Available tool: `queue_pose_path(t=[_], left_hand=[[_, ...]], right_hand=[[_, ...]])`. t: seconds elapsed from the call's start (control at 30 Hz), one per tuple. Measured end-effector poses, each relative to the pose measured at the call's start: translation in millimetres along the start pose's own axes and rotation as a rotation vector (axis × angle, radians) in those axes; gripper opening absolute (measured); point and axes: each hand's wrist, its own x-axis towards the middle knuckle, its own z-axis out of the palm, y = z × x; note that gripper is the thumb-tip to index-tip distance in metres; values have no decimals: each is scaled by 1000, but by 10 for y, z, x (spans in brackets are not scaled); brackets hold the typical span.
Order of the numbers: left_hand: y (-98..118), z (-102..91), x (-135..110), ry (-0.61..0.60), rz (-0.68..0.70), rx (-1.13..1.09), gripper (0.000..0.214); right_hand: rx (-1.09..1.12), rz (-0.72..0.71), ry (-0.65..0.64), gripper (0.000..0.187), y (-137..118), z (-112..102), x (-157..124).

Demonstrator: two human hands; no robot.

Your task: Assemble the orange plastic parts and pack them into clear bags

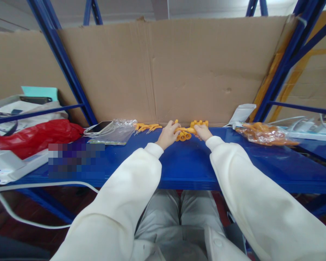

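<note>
My left hand (167,135) is closed on the left end of a slim yellow-orange plastic part (187,129) above the blue shelf. Its right end sits in my right hand (203,132), fingers also closed. What exactly the part is, I cannot make out. Just below it, several round yellow pieces with hollow ends (184,136) lie in a row. Behind my right hand stands a row of yellow pieces with a toothed outline (200,123). To the left of my left hand lie several orange pieces with thin metallic ends (146,127).
A clear plastic bag (119,134) and a phone (99,127) lie left on the blue shelf (187,166). Further left are a red bag (38,136) and a white power strip (24,166). Rightward lies a bag of orange parts (260,133). Cardboard (195,69) closes the back.
</note>
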Motion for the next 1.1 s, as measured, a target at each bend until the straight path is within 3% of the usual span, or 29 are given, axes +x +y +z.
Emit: queue_pose_path(t=[0.3, 0.5, 1.1], left_hand=[[-54, 80, 23, 17, -57, -51, 16], [-42, 80, 23, 23, -30, -63, 16], [-80, 75, 15, 1, -38, -56, 19]], right_hand=[[-211, -306, 169, 41, 86, -21, 36], [-291, -247, 162, 36, 31, -28, 36], [-201, -165, 98, 46, 86, 0, 35]])
